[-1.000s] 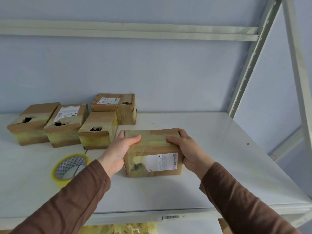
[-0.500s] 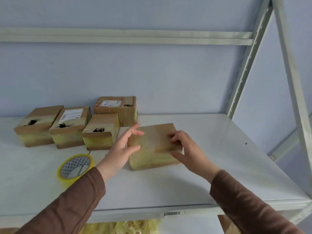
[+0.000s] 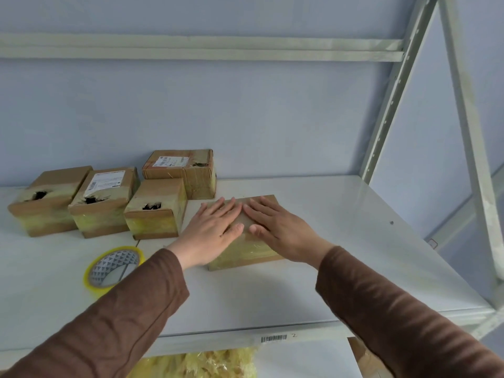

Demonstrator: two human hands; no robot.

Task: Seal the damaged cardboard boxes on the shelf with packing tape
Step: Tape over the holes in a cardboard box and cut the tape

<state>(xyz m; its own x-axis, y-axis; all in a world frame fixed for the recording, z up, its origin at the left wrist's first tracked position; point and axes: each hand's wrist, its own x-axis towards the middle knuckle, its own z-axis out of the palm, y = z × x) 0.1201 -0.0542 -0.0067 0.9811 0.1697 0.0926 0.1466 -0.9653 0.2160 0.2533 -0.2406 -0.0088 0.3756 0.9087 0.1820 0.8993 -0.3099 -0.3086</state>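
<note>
A taped cardboard box (image 3: 246,255) lies flat on the white shelf (image 3: 341,241), a yellowish tape band across its near part. My left hand (image 3: 211,231) and my right hand (image 3: 278,227) both press flat on its top, fingers straight and side by side. A roll of yellow packing tape (image 3: 113,267) lies on the shelf to the left of my left wrist. Three boxes with torn black holes stand in a row at the left: one far left (image 3: 46,200), one with a label (image 3: 105,200), one nearest (image 3: 156,208). Another labelled box (image 3: 182,170) stands behind them.
A metal upright (image 3: 392,85) and a slanted brace (image 3: 469,132) frame the shelf at the right. A crossbar (image 3: 191,47) runs above. Yellowish crumpled plastic (image 3: 201,364) shows below the shelf's front edge, beside a barcode sticker (image 3: 274,338).
The box was tipped from standing on edge with its label facing me to lying flat. Both hands went from gripping its sides to pressing flat on top.
</note>
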